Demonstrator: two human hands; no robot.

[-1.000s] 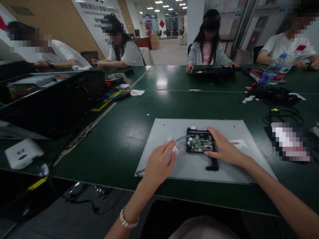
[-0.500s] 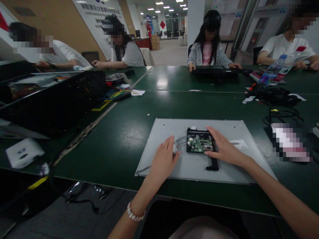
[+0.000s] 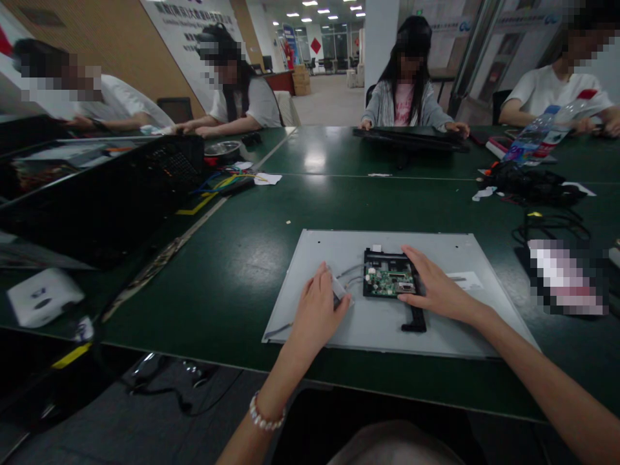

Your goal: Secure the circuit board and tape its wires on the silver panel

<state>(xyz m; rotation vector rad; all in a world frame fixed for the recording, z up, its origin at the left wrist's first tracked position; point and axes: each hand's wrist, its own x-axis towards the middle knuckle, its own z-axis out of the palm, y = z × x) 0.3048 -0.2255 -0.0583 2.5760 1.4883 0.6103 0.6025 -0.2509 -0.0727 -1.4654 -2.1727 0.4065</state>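
A grey metal panel [image 3: 436, 336] lies flat on the green table in front of me. A black tray with a small green circuit board [image 3: 387, 281] sits at its middle, with grey wires [image 3: 349, 273] running out to the left. My right hand [image 3: 433, 287] rests on the right edge of the board tray. My left hand [image 3: 317, 310] lies on the panel, fingers pressing a small white piece at the wire ends. A black bracket [image 3: 414, 319] sticks out below the board.
A black housing [image 3: 97, 200] and a white box [image 3: 41, 305] stand at the left. Coloured wires [image 3: 225, 183] lie further back. Black cables [image 3: 537, 184] and bottles [image 3: 535, 135] are at the right. Several people sit around the table's far side.
My left hand has slid forward and down onto the panel, closing over the white piece by the wires. My right hand has stayed on the board.
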